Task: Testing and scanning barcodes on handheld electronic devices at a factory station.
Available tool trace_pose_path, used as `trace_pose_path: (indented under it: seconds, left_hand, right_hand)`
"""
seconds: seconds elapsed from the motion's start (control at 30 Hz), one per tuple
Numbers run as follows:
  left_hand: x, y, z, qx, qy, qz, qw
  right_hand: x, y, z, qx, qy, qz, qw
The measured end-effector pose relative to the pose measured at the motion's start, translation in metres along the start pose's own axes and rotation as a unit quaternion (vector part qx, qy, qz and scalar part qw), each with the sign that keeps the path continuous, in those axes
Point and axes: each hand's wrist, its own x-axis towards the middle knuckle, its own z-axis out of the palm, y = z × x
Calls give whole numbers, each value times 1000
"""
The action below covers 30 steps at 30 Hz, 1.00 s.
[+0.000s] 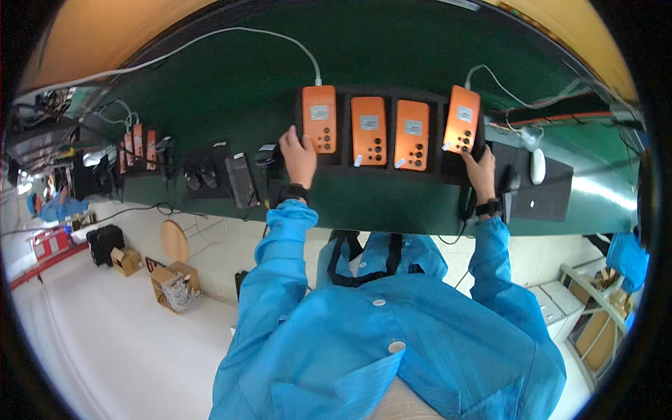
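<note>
Phones (368, 141): bright orange, the same on all four
Phone stickers (369, 122): pale grey with small dark marks
Camera spots (378, 149): black
Mat under the phones (343, 126): black
Table (392, 203): dark green
Cords (241, 29): white
Coat (329, 315): bright blue, plain all over
Coat buttons (397, 346): white
Wrist bands (294, 192): black
Stool top (175, 241): light brown, like wood
Cardboard boxes (127, 261): brown
Box at far left (43, 248): red
Floor (105, 329): white

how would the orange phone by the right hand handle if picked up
The orange phone looks like a rigid slab, so it probably won't bend; its flat shape makes rolling unlikely. The white cable at its far end may trail or tug.
</note>
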Motion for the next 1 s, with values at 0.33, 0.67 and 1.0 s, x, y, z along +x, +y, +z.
trace_pose_path:
  seconds: [0.33,0.67,1.0]
  left_hand:
    - [10,7,-34,-7,-104,-137,985]
    - [-84,-74,-140,-213,-320,121,915]
    - [-223,-397,-281,-182,-19,193,964]
  right_hand:
    - [1,-26,26,68,-16,-20,997]
    - [-183,-221,124,-202,-356,-313,857]
    - [-487,-548,245,-19,-609,-598,522]
